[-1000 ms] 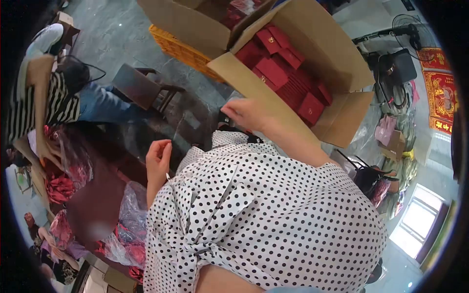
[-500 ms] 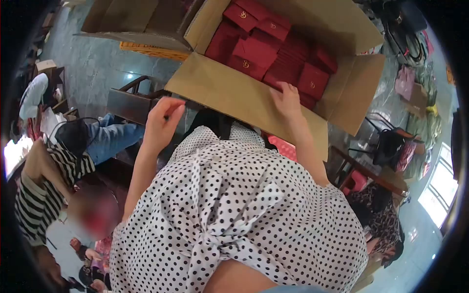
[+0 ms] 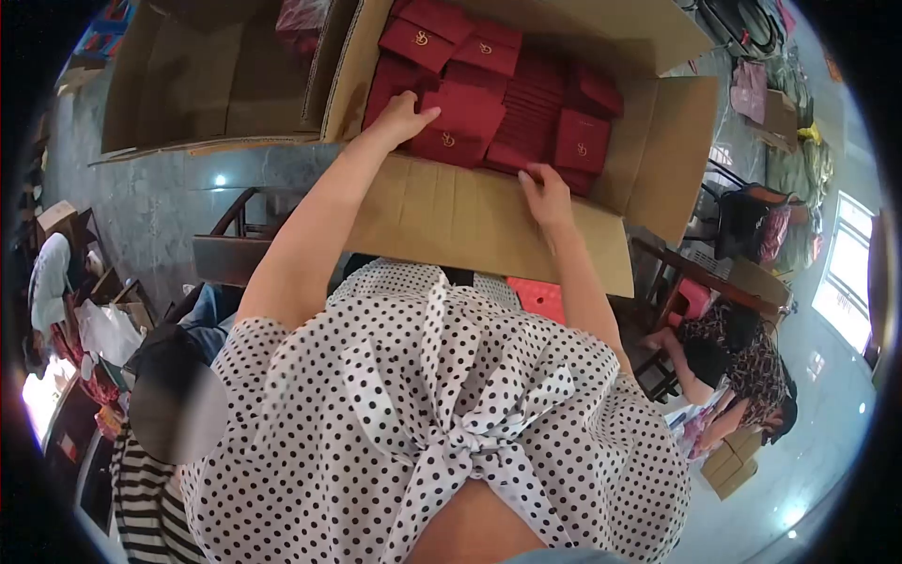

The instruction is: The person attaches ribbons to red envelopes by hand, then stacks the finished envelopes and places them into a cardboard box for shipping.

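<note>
An open cardboard box [image 3: 493, 211] stands in front of me, packed with dark red flap pouches [image 3: 460, 132] that bear a gold emblem. Some lie flat on top, while others stand on edge in a tight row [image 3: 534, 108]. My left hand [image 3: 399, 122] reaches over the box's near left side, thumb and fingers apart, fingertips right at the pouches there. By the near rim, my right hand [image 3: 548, 195] hovers over the folded-out flap, its fingers loosely curved and apart, close to the pouches' front edge. Neither hand has a pouch in it.
Left of the box is another open carton [image 3: 202, 85] with a plastic-wrapped red bundle [image 3: 303, 21] inside. A wooden chair [image 3: 240, 235] stands below it. People sit at lower left and at right, one in a patterned top [image 3: 742, 362]. Bags [image 3: 752, 89] lie at far right.
My left hand has moved from beside the box up and right, over the pouches. My right hand stays near the rim. The view has shifted, showing more of the left carton.
</note>
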The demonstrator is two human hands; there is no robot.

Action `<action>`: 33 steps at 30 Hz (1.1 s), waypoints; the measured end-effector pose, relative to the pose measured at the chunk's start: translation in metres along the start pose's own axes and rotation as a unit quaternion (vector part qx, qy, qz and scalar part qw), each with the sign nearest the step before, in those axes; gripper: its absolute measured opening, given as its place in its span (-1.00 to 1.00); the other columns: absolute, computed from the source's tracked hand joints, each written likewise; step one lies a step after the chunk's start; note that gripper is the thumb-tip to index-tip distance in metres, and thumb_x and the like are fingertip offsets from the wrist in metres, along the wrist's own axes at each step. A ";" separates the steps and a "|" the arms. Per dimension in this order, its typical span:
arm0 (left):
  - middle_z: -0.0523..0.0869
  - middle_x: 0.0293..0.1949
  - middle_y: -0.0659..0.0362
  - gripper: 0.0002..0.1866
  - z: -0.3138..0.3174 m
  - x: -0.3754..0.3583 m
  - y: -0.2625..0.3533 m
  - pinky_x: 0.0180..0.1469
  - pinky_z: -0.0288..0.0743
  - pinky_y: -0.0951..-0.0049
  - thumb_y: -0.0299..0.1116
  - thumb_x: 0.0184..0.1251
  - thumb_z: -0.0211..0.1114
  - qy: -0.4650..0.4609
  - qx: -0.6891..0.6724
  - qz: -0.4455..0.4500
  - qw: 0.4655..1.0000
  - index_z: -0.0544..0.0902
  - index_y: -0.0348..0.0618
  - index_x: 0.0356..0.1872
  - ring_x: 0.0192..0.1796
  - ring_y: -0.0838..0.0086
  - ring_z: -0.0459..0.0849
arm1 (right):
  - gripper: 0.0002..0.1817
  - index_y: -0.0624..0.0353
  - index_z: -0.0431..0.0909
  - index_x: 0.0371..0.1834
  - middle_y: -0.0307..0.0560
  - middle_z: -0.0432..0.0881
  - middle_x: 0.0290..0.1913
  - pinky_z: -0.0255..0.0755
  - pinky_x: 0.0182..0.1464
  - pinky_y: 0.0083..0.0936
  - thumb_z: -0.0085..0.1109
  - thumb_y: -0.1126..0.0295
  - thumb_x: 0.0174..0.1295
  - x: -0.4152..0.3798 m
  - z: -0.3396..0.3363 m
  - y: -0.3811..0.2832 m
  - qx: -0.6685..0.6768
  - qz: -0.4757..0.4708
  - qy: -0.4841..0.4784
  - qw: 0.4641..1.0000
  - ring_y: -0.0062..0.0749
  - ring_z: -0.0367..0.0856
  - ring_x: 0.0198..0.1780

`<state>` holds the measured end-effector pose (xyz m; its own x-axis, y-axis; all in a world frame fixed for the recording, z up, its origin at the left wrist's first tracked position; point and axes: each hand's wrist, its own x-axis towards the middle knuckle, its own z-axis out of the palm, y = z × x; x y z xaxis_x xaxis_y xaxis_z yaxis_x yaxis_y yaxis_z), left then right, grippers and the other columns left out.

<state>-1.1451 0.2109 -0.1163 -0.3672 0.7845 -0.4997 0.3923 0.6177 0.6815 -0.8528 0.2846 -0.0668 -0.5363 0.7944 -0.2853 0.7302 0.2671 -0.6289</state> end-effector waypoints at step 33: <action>0.53 -0.15 0.25 -0.75 0.200 0.056 -0.105 0.07 0.24 0.47 -0.26 0.14 0.31 -0.057 -0.363 -0.107 0.924 0.52 -0.08 -0.21 -0.03 0.50 0.43 | -0.32 0.22 0.16 0.27 0.05 0.36 0.06 0.21 0.21 -0.43 0.17 0.12 0.17 0.094 0.138 0.175 0.495 0.149 -0.066 0.853 -0.28 0.34 0.14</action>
<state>-1.0382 0.2004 -0.3228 -0.2629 0.6751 -0.6893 -0.3641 0.5922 0.7188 -0.8339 0.3311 -0.3034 -0.4793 0.6608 -0.5776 0.1617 -0.5804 -0.7981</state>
